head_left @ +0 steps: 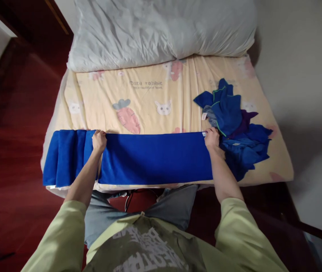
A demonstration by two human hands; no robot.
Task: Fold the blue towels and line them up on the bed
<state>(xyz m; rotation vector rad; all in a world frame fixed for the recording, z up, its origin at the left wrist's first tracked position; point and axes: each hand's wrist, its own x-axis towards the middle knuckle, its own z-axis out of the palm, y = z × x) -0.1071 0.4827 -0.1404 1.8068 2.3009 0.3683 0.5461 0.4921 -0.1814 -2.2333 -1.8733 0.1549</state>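
A long blue towel [155, 156] lies flat along the near edge of the bed [155, 94]. My left hand [99, 140] is closed on the towel's far left corner. My right hand [212, 138] pinches its far right corner, where a small white tag shows. To the left of my left hand sits a stack of folded blue towels [64, 156]. Right of my right hand lies a loose heap of blue and purple cloths [234, 128].
The bed has a pale yellow sheet printed with carrots and rabbits. A rumpled white duvet [161, 30] covers its far end. Dark red floor [13, 113] lies to the left, a white wall [305, 75] to the right. My knees touch the bed's near edge.
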